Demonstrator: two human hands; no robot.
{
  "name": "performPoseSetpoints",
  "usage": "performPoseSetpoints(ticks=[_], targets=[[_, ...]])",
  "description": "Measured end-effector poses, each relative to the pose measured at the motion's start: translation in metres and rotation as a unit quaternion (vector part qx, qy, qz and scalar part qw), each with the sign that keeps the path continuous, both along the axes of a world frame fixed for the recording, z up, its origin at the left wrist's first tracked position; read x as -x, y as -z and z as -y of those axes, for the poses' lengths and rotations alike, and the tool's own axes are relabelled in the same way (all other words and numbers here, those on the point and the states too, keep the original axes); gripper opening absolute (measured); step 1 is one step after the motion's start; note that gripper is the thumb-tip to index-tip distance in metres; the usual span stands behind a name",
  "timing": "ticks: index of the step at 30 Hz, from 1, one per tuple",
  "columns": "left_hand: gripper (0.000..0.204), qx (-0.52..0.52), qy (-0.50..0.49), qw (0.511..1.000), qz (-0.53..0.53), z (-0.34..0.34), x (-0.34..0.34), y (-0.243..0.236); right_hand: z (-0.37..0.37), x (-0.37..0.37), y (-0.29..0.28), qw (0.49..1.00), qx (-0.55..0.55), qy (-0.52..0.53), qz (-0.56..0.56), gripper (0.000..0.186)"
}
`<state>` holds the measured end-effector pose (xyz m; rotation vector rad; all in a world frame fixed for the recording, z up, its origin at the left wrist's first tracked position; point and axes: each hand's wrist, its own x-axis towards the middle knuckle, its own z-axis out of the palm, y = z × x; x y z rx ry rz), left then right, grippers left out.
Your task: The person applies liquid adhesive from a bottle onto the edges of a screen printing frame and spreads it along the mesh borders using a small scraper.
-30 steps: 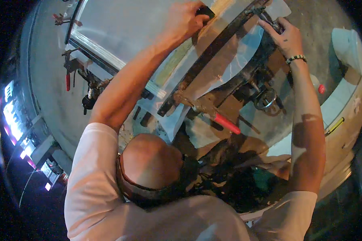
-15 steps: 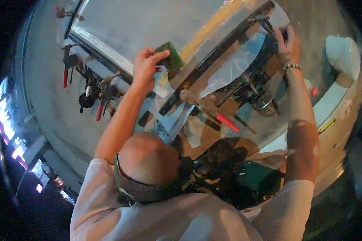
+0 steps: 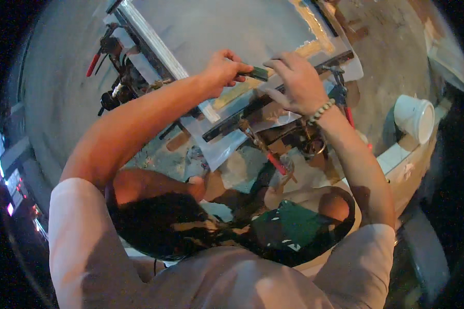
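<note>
My left hand (image 3: pixel 224 72) pinches the green pad (image 3: pixel 258 74); my right hand (image 3: pixel 301 85) hangs beside it, fingers (image 3: pixel 280 68) spread, seemingly empty. I'd want an even pinch here.

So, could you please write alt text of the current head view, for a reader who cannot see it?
A person's left hand holds a green pad over a flat grey panel, with the open right hand close beside it. Red-handled clamps sit along the panel's edges, and a white bucket is at the right.
</note>
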<state>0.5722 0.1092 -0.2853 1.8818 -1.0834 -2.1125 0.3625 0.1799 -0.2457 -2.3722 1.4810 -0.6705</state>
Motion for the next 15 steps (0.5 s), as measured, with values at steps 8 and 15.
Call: performPoseSetpoints(ticks=[8, 15], targets=[[0.028, -0.076, -0.328, 0.937, -0.093, -0.102, 0.012, 0.028, -0.01, -0.006, 0.055, 0.977, -0.064, -0.197, -0.045, 0.013], [0.032, 0.35, 0.043, 0.919, 0.176, -0.121, -0.008, 0.036, -0.013, -0.009, 0.084, 0.973, -0.018, -0.23, 0.004, 0.018]])
